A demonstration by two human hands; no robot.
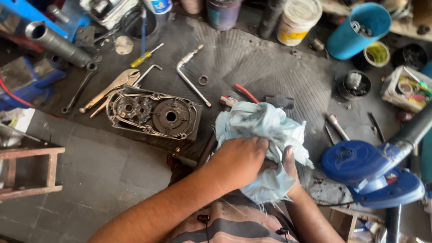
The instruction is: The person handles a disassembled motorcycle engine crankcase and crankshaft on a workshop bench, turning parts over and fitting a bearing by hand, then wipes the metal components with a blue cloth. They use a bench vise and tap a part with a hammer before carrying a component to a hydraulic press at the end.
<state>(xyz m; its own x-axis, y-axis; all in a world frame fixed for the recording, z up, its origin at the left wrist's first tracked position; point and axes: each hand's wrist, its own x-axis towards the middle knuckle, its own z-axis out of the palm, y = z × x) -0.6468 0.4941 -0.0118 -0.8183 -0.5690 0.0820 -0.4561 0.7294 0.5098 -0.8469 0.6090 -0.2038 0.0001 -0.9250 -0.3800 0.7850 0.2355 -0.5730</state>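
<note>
Your left hand (240,159) and right hand (288,168) both clench the crumpled pale-blue cloth rag (263,130) above the dark floor mat (252,63), right of the open grey metal gear housing (153,114).

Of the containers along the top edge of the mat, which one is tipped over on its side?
The blue bucket at upper right: it lies tilted with its open mouth facing the camera, small metal parts visible inside. The white bucket beside it stands upright.

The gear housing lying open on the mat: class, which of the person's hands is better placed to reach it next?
Probably the left hand: it lies atop the pale blue rag, on the gear housing side. The right hand sits underneath, wrapped in cloth.
</note>
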